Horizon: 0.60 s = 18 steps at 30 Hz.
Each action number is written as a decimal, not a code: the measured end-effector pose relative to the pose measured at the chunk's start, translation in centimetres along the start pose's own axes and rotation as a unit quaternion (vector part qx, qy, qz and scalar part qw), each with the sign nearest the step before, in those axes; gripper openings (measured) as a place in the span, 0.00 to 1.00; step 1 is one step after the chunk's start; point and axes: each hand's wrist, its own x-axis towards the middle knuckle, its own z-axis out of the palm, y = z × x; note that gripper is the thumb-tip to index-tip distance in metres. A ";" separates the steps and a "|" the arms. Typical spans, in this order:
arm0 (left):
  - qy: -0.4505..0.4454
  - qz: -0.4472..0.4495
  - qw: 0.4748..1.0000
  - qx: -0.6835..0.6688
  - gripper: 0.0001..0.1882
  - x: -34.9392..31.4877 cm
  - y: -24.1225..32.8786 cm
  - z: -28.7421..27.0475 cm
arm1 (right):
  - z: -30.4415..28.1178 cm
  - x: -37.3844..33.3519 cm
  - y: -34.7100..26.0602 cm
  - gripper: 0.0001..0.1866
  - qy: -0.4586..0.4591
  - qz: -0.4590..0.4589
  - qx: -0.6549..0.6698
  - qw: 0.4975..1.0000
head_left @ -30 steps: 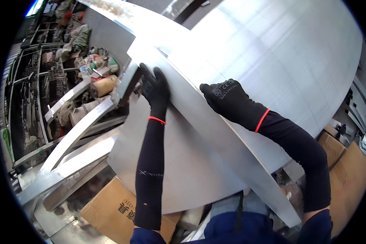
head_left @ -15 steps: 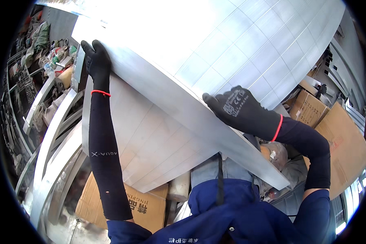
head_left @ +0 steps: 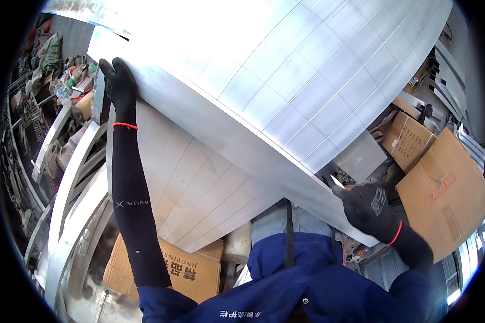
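Observation:
A long smooth metal strip (head_left: pixel 221 142) slants from upper left to lower right across my front. Beyond it spreads a large silvery metal sheet (head_left: pixel 318 86) marked with a grid of fine lines. Nearer me lies a second lined sheet (head_left: pixel 183 177). In a black glove, my left hand (head_left: pixel 121 89) grips the strip near its far left end; its fingers are partly hidden. My right hand (head_left: pixel 369 207), gloved too, is closed beside the strip's lower right end. It pinches a small white pointed thing (head_left: pixel 337 182), whose kind I cannot make out.
Cardboard boxes stand at the right (head_left: pixel 442 199) and behind (head_left: pixel 407 140). Another printed carton (head_left: pixel 188 269) lies at the lower left. Curved metal bars (head_left: pixel 73 199) rise along the left, with a heap of mixed items (head_left: pixel 59 81) past them.
My right hand has moved from over the strip's middle down and right to its lower end; the white pointed thing now shows in it. My left hand stays on the strip.

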 end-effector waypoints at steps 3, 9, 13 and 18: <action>0.043 0.227 0.955 0.186 0.22 0.6 -5.2 1.2 | 4.1 -1.5 0.2 0.19 0.069 0.017 0.027 0.997; 0.023 0.038 0.998 0.054 0.32 -0.3 -2.0 1.5 | 11.6 -0.1 -2.0 0.51 0.157 0.047 -0.042 0.985; 0.090 0.012 0.992 0.087 0.35 -0.6 -1.4 0.7 | 13.0 0.2 -3.7 0.55 0.125 0.098 -0.035 0.987; 0.121 -0.002 0.990 0.074 0.36 -0.7 0.3 0.5 | 14.4 0.4 -4.0 0.57 0.158 0.147 -0.189 0.958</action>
